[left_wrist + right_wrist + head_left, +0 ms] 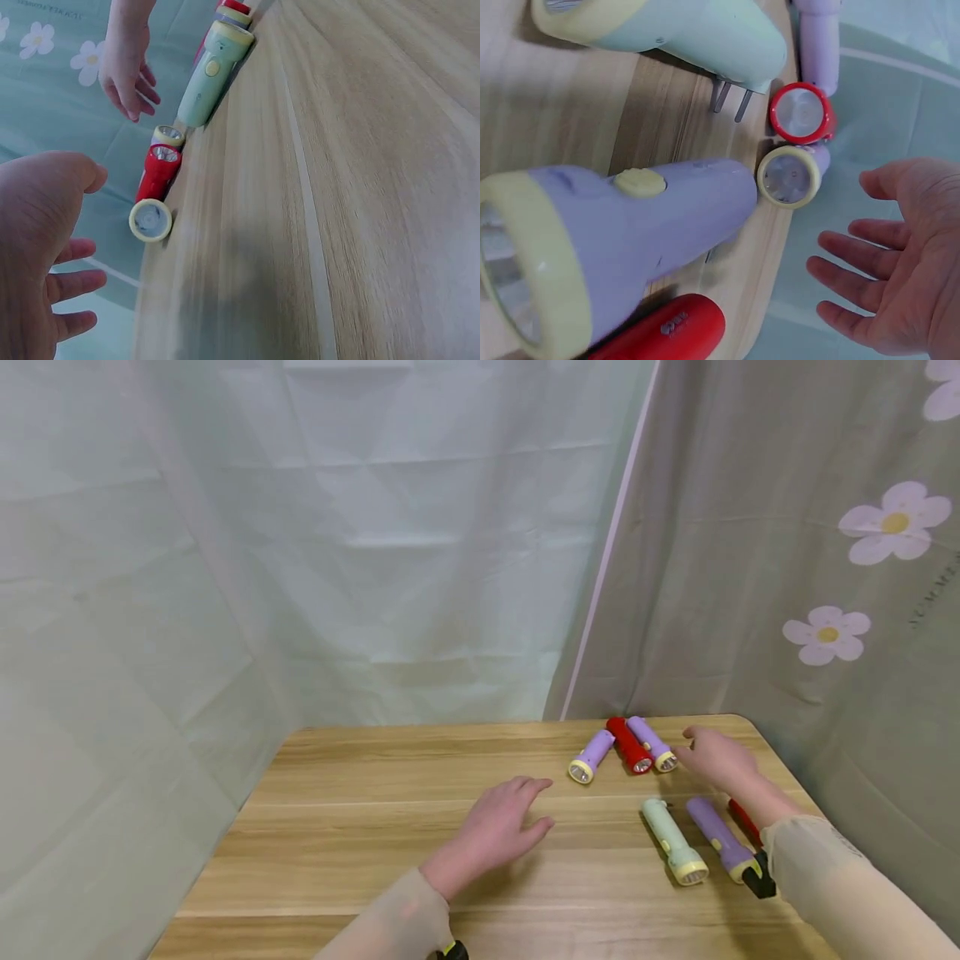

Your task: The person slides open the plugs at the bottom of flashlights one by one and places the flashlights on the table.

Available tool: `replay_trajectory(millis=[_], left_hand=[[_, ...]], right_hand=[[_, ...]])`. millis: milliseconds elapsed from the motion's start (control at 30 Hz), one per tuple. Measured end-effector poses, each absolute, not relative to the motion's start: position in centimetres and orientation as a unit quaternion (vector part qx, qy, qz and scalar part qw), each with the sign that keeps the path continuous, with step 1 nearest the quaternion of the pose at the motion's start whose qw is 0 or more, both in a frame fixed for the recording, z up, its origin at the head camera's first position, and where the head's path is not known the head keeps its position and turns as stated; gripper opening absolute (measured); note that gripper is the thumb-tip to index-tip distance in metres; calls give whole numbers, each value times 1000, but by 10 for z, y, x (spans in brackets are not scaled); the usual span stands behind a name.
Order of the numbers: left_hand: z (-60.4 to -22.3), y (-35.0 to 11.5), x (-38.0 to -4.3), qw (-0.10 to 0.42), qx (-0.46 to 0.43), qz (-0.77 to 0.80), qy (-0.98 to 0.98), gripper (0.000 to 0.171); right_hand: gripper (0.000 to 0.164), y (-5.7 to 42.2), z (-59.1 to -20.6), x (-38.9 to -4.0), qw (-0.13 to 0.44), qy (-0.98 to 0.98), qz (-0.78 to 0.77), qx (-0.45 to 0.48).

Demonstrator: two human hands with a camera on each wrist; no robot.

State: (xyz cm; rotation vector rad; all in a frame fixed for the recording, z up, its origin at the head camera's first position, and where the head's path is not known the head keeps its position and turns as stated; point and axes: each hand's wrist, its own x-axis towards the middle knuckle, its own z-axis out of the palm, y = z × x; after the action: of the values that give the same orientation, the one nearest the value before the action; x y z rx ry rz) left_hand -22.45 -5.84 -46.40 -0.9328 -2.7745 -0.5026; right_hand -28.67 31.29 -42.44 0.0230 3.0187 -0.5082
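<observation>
Closest of all, both forearms are covered by pale sleeves (397, 922), with a black strap (759, 877) seen by the right one. The left hand (498, 822) is held over the middle of the wooden table (337, 835), its thumb set wide of the fingers; nothing is gripped by it.

Toward the right edge of the table, three flashlights are laid side by side, apart from the left hand: a mint flashlight (673, 842), a large purple flashlight (716, 835) and, nearest that edge, a large red flashlight (744, 821), partly hidden by the right arm. The lit ends of the mint and large purple ones are turned away from the far edge. Two metal prongs (731, 101) are seen sticking out from the mint one.

Farther on, the right hand (720, 760) is held above the table near its far right corner, fingers loosely bent and well parted from the thumb; it too is carrying nothing.

Just left of it, close to the far edge, a slanted purple flashlight (594, 753), a small red flashlight (628, 745) and a small purple flashlight (649, 739) are grouped; whether these touch cannot be told. Beyond the far edge, a flowered grey curtain (720, 527) and a pale sheet (420, 568) are hung.
</observation>
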Motion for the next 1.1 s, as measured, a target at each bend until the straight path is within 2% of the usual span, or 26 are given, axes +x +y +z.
replay_trajectory(millis=[333,767,1100], left_hand=[[-476,-38,-231,40,-301,-166,-938,58],[-488,-18,-228,30,-308,-156,-938,58],[-490,-9,-219,28,-308,-160,-937,55]], right_hand=[[59,310,-437,-308,36,983,-182,6],[60,310,-450,-332,59,976,-207,19],[43,303,-451,-336,62,975,-215,14]])
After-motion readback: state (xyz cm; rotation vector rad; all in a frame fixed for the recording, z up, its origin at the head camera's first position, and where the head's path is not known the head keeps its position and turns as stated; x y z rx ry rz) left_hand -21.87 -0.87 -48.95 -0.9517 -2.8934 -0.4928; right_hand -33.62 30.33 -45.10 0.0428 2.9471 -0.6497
